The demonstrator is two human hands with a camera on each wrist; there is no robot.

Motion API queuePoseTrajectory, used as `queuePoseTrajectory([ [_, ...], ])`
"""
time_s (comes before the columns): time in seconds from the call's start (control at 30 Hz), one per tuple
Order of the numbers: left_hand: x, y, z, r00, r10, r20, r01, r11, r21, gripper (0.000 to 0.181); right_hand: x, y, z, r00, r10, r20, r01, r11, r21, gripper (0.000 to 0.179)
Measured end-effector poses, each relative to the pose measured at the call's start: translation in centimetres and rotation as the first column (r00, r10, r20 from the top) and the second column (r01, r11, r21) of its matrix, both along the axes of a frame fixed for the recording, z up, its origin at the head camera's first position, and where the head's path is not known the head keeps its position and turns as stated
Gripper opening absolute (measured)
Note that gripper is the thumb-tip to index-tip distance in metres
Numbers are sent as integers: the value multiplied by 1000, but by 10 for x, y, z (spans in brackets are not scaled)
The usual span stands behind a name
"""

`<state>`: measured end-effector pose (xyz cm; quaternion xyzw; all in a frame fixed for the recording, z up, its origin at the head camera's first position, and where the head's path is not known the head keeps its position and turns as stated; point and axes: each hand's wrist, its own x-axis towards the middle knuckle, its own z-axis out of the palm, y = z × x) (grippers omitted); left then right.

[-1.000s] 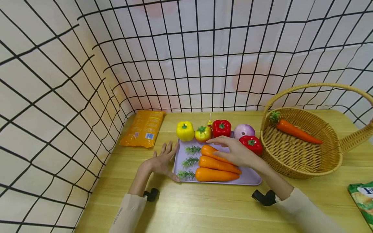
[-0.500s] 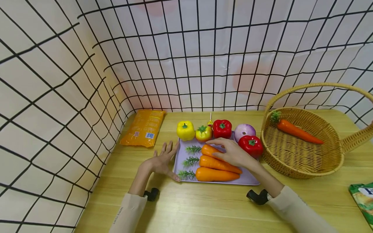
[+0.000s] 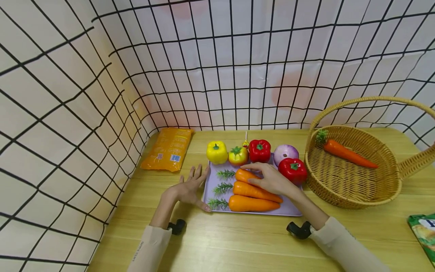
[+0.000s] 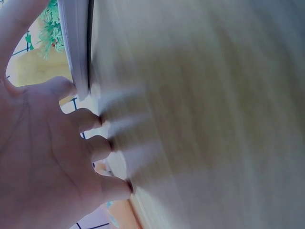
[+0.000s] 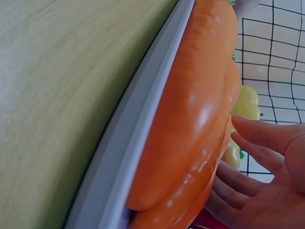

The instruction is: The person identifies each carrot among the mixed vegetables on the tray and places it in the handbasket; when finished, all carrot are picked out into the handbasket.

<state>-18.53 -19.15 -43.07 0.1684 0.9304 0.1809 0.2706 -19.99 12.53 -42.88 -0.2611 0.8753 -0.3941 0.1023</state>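
A lilac tray (image 3: 290,208) bears three orange carrots with green tops, side by side. Over the farthest carrot (image 3: 242,175), my right hand (image 3: 273,180) has its thumb on the near side and its fingers across the far side, gripping it. The middle carrot (image 3: 252,190) and the nearest carrot (image 3: 253,204) lie just below that hand. My left hand (image 3: 188,189) rests with spread fingers at the tray's left edge, thumb by the near corner. In the left wrist view, the fingertips (image 4: 125,189) of this hand press on the wooden table.
Along the tray's far side sit a yellow pepper (image 3: 216,152), a tomato (image 3: 238,155), a red pepper (image 3: 259,151), an onion (image 3: 286,152) and another red pepper (image 3: 292,171). A wicker basket (image 3: 353,200) at right holds a carrot (image 3: 350,153). An orange packet (image 3: 168,150) lies back left.
My right hand has moved slightly left and down onto the farthest carrot, closing its thumb and fingers about it. My left hand has stayed at the tray's edge.
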Motion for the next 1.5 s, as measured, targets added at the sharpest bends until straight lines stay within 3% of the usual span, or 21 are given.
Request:
queuePoseTrajectory([
  [0.37,0,0,0,1000,-1,9,1,1000,6,143,-2,0,-5,1000,11,10,-11,1000,-21,42],
  [0.8,1,2,2,1000,11,13,-11,1000,6,142,-3,0,-9,997,-31,73,33,999,-26,45],
  [1.5,1,1,1,1000,10,24,-10,1000,0,142,-5,-1,-8,999,-3,45,6,999,-50,45],
])
